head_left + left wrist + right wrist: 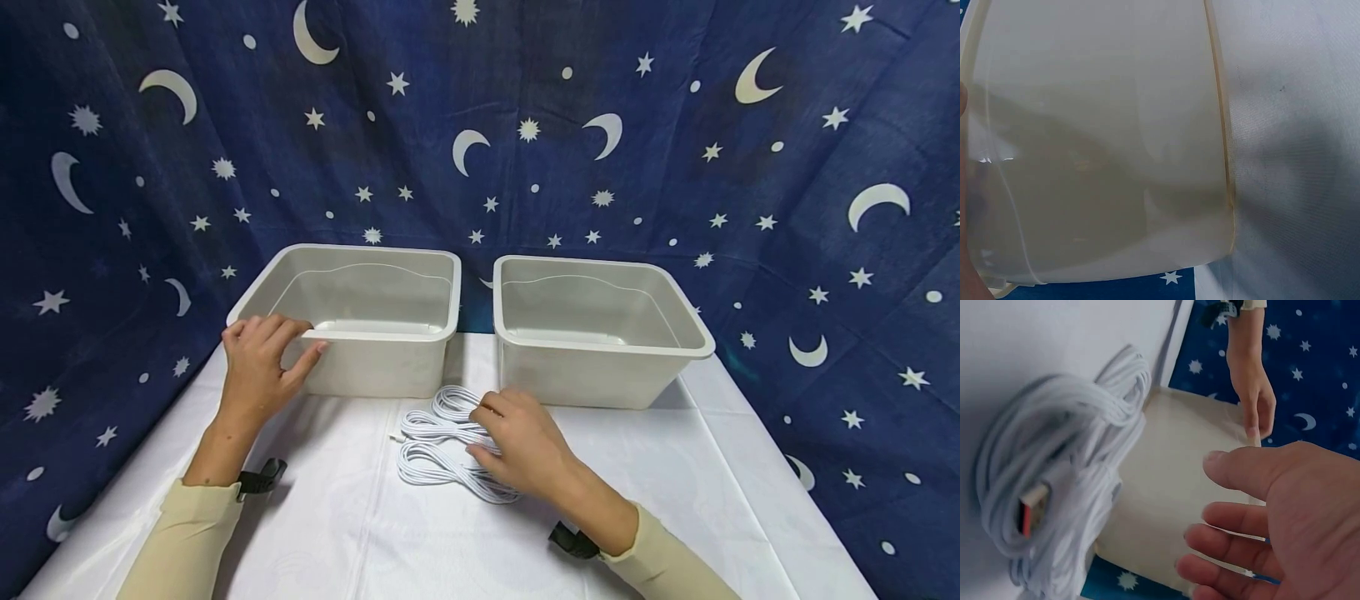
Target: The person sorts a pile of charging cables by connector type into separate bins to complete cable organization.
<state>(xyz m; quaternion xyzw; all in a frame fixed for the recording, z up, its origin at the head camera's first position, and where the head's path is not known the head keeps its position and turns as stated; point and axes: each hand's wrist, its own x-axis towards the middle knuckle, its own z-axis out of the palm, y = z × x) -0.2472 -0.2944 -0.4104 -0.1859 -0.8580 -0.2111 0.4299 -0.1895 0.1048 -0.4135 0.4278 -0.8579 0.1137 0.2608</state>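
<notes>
Notably, the right wrist view records a plug (1034, 507) with a red insert among the loops of the white cables (442, 430), a detail not discernible in the head view. The head view alone takes in both the left bin (382, 368) and the right bin (585, 380), side by side with a gap between them on the counter (420, 546). The left wrist view gives the left bin's wall close up, with only a sliver of the left hand (258, 364) at its edge. The cables lie coiled in front of the gap, beneath and to the left of the right hand (525, 442). Its fingers (1229, 547) are spread apart from the thumb, slightly bent, and hold nothing; contact with the loops cannot be confirmed. The left hand grips the left bin's near rim, fingers over the edge, thumb outside.
</notes>
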